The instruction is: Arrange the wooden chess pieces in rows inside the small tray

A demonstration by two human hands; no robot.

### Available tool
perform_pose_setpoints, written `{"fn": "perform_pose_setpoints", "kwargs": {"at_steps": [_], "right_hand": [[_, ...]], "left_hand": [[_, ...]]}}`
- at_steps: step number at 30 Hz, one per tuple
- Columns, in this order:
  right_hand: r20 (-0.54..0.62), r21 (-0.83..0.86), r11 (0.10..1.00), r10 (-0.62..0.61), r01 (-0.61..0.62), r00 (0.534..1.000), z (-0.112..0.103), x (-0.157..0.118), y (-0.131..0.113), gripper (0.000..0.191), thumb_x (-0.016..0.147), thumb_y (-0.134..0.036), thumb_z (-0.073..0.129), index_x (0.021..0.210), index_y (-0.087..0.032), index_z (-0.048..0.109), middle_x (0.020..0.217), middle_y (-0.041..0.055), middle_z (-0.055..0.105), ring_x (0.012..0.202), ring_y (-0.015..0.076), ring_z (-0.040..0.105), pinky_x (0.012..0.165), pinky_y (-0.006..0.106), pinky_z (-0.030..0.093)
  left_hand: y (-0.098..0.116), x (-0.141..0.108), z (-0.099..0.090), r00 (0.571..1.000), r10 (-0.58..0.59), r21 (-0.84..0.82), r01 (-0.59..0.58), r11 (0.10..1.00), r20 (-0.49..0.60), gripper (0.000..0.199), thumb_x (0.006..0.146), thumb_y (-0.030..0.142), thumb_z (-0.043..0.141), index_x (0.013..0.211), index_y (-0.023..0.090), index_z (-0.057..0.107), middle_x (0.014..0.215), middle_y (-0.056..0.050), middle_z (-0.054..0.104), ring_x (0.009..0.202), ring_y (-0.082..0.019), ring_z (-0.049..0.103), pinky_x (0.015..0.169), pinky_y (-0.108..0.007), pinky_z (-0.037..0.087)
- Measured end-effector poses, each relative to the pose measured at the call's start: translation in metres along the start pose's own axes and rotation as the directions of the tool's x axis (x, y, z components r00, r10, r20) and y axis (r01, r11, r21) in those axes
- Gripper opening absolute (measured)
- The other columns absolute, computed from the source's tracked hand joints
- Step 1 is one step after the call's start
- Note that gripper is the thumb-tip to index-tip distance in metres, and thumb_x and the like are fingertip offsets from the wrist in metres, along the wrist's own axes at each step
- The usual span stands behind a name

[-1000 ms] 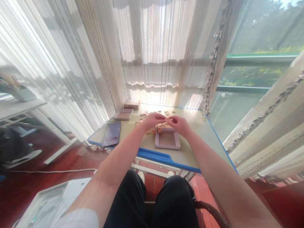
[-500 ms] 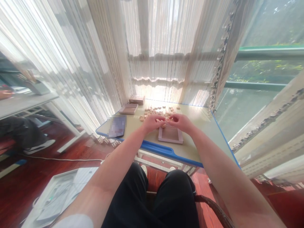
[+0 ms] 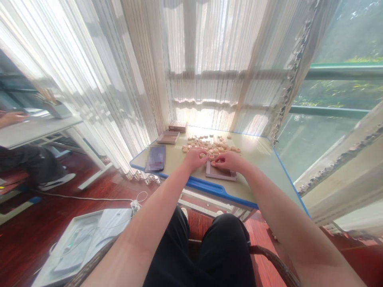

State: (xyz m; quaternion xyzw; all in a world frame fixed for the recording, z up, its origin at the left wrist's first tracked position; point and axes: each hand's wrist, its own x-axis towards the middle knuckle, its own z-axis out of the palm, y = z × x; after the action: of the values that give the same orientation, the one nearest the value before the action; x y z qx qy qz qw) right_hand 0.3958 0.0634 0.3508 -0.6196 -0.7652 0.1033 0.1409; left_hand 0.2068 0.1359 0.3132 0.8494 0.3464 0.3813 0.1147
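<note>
Many round wooden Chinese chess pieces point(image 3: 206, 143) lie scattered over the table point(image 3: 260, 159), some with red marks on top. My right hand point(image 3: 231, 161) pinches one chess piece point(image 3: 213, 163) above the left rear corner of a shallow pinkish box tray point(image 3: 221, 177). Just left of it is my left hand point(image 3: 194, 158), its thumb and fingers curled round another piece point(image 3: 202, 155). One more piece with a red mark point(image 3: 211, 157) shows between the two hands; whether a finger touches it I cannot tell. My right hand covers part of the tray.
A second shallow tray point(image 3: 168, 137) and a closed box point(image 3: 178, 126) stand at the back left. Near the left edge lies a dark blurred flat object point(image 3: 156, 158). Curtains point(image 3: 206, 52) hang behind the table. An open white case point(image 3: 74, 243) is on the floor at left.
My right hand has moved down and toward the tray with a piece between its fingertips. My left hand stays beside the pieces. The whole view has shifted slightly.
</note>
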Motion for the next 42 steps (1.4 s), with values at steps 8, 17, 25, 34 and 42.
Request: {"fn": "perform_pose_setpoints", "kwargs": {"at_steps": [8, 17, 25, 34, 42], "right_hand": [[-0.022, -0.026, 1.000, 0.004, -0.005, 1.000, 0.0038, 0.0015, 0.0008, 0.035, 0.072, -0.053, 0.061, 0.089, -0.026, 0.074, 0.066, 0.0007, 0.064, 0.059, 0.0136, 0.051, 0.053, 0.025, 0.030], [-0.033, 0.012, 1.000, -0.005, 0.005, 0.999, 0.0019, -0.0007, -0.0006, 0.032, 0.073, -0.053, 0.060, 0.082, -0.026, 0.075, 0.063, 0.0009, 0.066, 0.057, 0.0140, 0.052, 0.053, 0.026, 0.032], [-0.087, 0.027, 0.999, -0.039, 0.041, 0.995, 0.0081, 0.0010, 0.0035, 0.026, 0.074, -0.048, 0.061, 0.084, -0.028, 0.075, 0.067, -0.0008, 0.067, 0.060, 0.0136, 0.054, 0.055, 0.025, 0.034], [-0.106, 0.023, 0.997, -0.073, 0.076, 0.992, 0.0103, 0.0014, 0.0038, 0.028, 0.075, -0.048, 0.060, 0.085, -0.027, 0.075, 0.068, 0.0002, 0.067, 0.061, 0.0136, 0.054, 0.056, 0.024, 0.035], [-0.127, 0.052, 0.998, -0.041, 0.048, 0.991, 0.0044, -0.0019, -0.0001, 0.020, 0.072, -0.040, 0.062, 0.078, -0.025, 0.074, 0.062, -0.0009, 0.063, 0.056, 0.0123, 0.050, 0.053, 0.024, 0.032]], "left_hand": [[0.0002, 0.0010, -0.0019, 0.997, -0.043, 0.012, 0.042, 0.999, 0.067, 0.018, 0.074, 0.030, 0.061, 0.083, 0.020, 0.072, 0.086, -0.003, 0.071, 0.087, -0.019, 0.061, 0.086, -0.032, 0.046], [0.0005, -0.0002, -0.0037, 0.996, -0.022, -0.018, 0.024, 1.000, 0.089, 0.019, 0.077, 0.034, 0.060, 0.080, 0.021, 0.072, 0.086, -0.004, 0.070, 0.090, -0.019, 0.060, 0.090, -0.034, 0.044], [0.0016, 0.0008, -0.0040, 0.994, -0.018, -0.001, 0.019, 1.000, 0.104, 0.018, 0.078, 0.028, 0.057, 0.080, 0.019, 0.072, 0.086, -0.004, 0.069, 0.090, -0.019, 0.059, 0.089, -0.033, 0.044], [0.0014, 0.0024, -0.0033, 0.992, -0.029, 0.021, 0.027, 0.999, 0.120, 0.018, 0.078, 0.024, 0.054, 0.082, 0.021, 0.072, 0.086, -0.003, 0.069, 0.091, -0.020, 0.058, 0.088, -0.033, 0.044], [-0.0023, 0.0009, -0.0053, 0.987, -0.140, 0.078, 0.146, 0.986, -0.080, 0.031, 0.071, 0.005, 0.046, 0.083, 0.019, 0.070, 0.098, -0.005, 0.068, 0.100, -0.023, 0.056, 0.093, -0.035, 0.043]]}}
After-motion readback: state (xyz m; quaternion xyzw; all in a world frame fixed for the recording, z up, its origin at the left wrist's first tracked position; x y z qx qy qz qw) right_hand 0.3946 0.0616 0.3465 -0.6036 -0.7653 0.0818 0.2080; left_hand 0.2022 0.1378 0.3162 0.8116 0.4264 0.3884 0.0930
